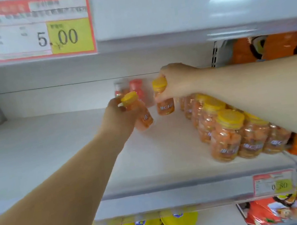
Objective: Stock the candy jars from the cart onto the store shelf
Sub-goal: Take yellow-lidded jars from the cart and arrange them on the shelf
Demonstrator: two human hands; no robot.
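White store shelf (57,156): we see each grip pinching a yellow-capped jar, left hand (119,117) and right hand (176,82); price tag (39,28) at 11 o'clock reads "5.00".

A red-bordered price tag (38,28) at the upper left of the frame, fixed to the upper shelf edge, reads "5.00"; its smaller print is blurred. A smaller price tag (274,182) at the lower right is illegible. White lettering on the candy jars (225,139) cannot be read.
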